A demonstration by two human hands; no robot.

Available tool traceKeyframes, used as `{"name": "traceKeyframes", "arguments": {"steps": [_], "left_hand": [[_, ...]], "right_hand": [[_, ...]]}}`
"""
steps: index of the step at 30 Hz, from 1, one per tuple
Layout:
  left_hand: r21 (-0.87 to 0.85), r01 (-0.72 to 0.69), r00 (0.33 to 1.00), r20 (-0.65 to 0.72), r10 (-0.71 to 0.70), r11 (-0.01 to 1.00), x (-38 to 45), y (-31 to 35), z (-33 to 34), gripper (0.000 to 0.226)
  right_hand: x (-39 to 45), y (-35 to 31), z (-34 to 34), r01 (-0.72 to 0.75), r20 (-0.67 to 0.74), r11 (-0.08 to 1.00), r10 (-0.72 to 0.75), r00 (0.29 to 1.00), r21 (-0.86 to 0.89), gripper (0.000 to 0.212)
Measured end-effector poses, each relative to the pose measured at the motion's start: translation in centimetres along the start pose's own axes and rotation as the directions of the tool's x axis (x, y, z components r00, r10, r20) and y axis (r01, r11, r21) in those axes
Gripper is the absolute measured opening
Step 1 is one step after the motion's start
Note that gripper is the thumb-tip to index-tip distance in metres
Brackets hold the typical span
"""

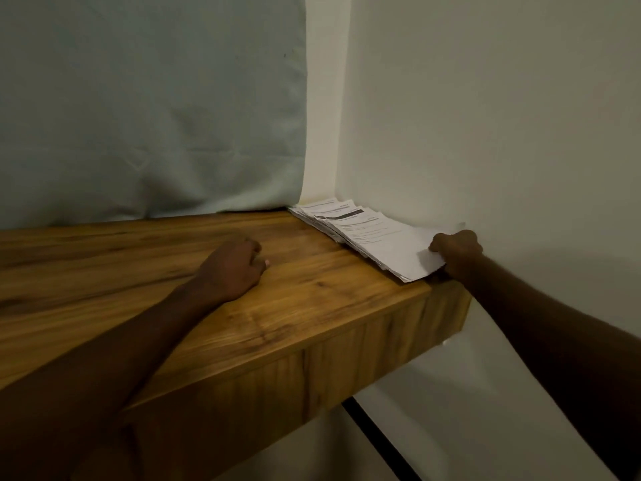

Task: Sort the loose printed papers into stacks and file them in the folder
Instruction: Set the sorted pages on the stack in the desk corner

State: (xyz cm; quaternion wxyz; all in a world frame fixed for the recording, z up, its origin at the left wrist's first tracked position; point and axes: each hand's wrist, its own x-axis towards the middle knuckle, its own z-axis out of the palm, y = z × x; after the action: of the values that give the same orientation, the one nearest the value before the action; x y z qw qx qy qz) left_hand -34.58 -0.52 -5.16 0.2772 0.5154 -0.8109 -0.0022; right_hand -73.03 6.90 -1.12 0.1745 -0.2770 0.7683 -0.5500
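Head view shows me my right hand [456, 251] pinching the papers [374, 237] to pull them closer, while my left hand [232, 269] rests curled and holds nothing.

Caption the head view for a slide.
Right hand grips the near end of the fanned printed papers at the wooden table's wall-side corner; left hand rests curled on the wood.
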Motion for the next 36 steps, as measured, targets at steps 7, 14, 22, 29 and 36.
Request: {"name": "traceKeyframes", "arguments": {"steps": [7,14,22,29,36], "left_hand": [[0.007,-0.045,0.994,-0.097,0.045,0.999,-1.1,0.5,-0.8,0.036],[0.052,-0.031,0.972,-0.232,0.043,0.998,-3.3,-0.4,-2.4,0.046],[0.402,0.023,0.920,-0.366,0.138,0.915,-8.4,-6.0,-9.4,0.055],[0.598,0.149,0.940,-0.332,0.075,0.788,-15.3,-15.9,-17.1,0.059],[0.541,0.392,0.894,-0.414,-0.170,0.744,-22.0,-23.8,-22.0,0.072]], "right_hand": [[-0.8,-1.3,1.2,0.052,-0.281,0.902,-0.188,0.941,-0.429,0.100],[-8.0,-3.8,6.3,0.724,0.095,0.440,-0.818,0.567,-0.531,0.061],[-19.3,-6.6,16.8,0.936,0.270,0.350,-0.900,0.342,-0.020,0.055],[-28.9,-8.5,25.0,0.996,0.424,0.074,-0.905,0.047,0.047,0.058],[-39.4,-12.2,33.6,0.972,0.535,0.102,-0.844,-0.029,0.213,0.060]]}}
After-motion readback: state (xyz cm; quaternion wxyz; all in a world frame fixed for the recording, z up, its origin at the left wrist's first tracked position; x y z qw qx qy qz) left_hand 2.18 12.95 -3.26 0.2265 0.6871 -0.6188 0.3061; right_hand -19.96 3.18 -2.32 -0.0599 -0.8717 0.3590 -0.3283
